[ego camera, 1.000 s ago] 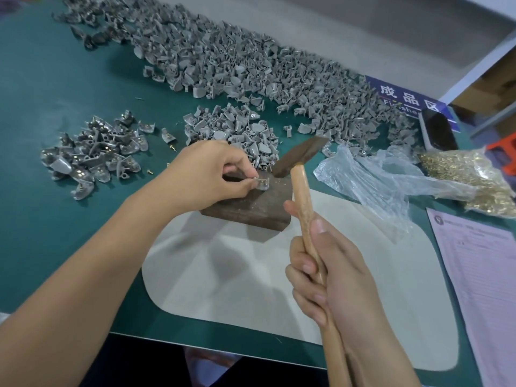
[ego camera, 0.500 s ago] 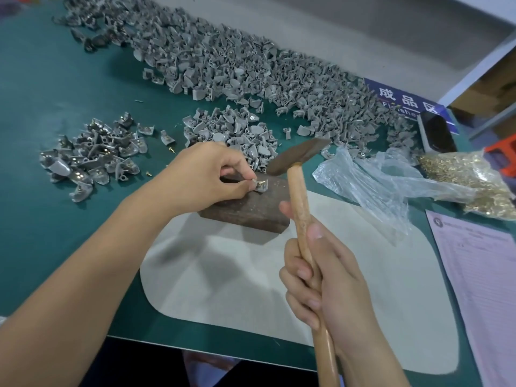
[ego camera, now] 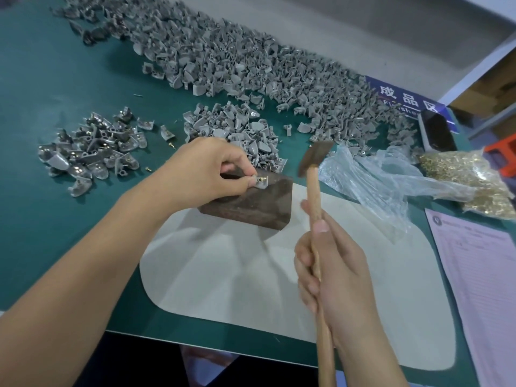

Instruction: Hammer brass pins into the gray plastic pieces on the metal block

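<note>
A dark metal block (ego camera: 251,205) lies on the green mat at the edge of a pale pad. On its top sits a small gray plastic piece (ego camera: 262,183) with a brass pin (ego camera: 261,180) standing in it. My left hand (ego camera: 203,171) pinches that piece with thumb and forefinger. My right hand (ego camera: 329,272) grips the wooden handle of a hammer (ego camera: 315,191). The hammer's dark head (ego camera: 315,157) is raised, up and to the right of the block.
A long heap of gray pieces (ego camera: 251,68) runs across the back, with a small pile (ego camera: 237,127) just behind the block. Pieces with pins (ego camera: 92,152) lie at left. A bag of brass pins (ego camera: 469,177), clear plastic (ego camera: 377,180) and a pink sheet (ego camera: 480,275) sit at right.
The hammer head has lifted off the block and swung to the right. My left hand still pinches the piece on the block.
</note>
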`<state>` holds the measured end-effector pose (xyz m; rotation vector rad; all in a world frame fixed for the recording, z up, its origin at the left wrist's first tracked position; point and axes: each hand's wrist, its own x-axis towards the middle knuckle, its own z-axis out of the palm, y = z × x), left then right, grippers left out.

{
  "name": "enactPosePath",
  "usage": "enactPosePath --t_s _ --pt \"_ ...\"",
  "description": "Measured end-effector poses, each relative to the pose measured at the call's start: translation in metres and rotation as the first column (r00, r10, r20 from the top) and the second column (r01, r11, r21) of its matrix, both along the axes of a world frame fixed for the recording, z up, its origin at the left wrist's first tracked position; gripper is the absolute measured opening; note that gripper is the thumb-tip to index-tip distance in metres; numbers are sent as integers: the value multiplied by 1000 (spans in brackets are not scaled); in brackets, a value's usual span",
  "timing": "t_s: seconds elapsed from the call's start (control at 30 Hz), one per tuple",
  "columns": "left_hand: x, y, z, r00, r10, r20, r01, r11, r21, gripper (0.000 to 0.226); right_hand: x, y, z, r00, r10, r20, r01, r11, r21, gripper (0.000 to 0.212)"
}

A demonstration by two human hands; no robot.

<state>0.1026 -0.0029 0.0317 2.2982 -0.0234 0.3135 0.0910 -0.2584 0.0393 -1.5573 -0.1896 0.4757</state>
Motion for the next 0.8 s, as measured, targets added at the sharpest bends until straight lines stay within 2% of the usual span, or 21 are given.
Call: enactPosePath --t_s 0.07,0.17,0.2,0.23,0.27,0.3,0.33,0.37,0.4,0.43,0.47,0.5,0.57,0.7,0.8 --pt "0 -1 0 1000 -13 10 12 999 44 5 13 -7 -4 980 -112 162 146 966 -215 23" --pt "0 -2 -2 999 -5 37 1 994 108 6 33 -18 -7 926 -44 375 255 805 -535 12" --pt "0 -3 -2 999 -3 46 -2 993 115 6 37 -21 -7 910 30 414 274 707 -652 9" --pt "-1 -3 -2 998 -2 56 -4 993 120 5 40 -23 -6 884 125 451 313 558 -769 8" --pt "-1 -3 -2 998 -3 64 -5 993 122 5 40 -22 -4 849 232 474 367 388 -846 11" --pt "-1 -4 -3 998 -2 67 -6 992 123 5 40 -18 -1 812 319 488 420 261 -869 17" --pt "-1 -4 -2 998 -2 66 -6 993 121 5 43 -12 2 769 352 533 470 253 -846 23" --pt "0 -4 -2 998 -5 64 -3 993 118 5 46 -5 5 731 340 591 478 363 -800 29" --pt "0 -4 -2 998 -6 63 -1 994 113 5 51 3 7 705 288 648 430 553 -714 30" --pt "0 -4 -2 998 -4 62 -2 994 106 4 58 12 10 704 236 670 327 730 -600 28" --pt "1 -4 -3 998 -4 60 -2 995 98 3 63 23 12 712 237 661 202 832 -517 25" --pt "1 -3 -3 998 -5 59 0 996 91 3 67 33 13 707 279 650 104 868 -485 23" --pt "1 -3 -3 998 -4 59 -1 997 76 6 74 49 11 665 383 641 10 854 -520 23" --pt "2 -2 -4 998 13 55 -16 998 55 6 90 60 6 629 483 609 9 779 -627 15" --pt "2 -2 -4 998 19 60 -23 998 52 6 98 62 6 659 464 592 -36 806 -591 10"
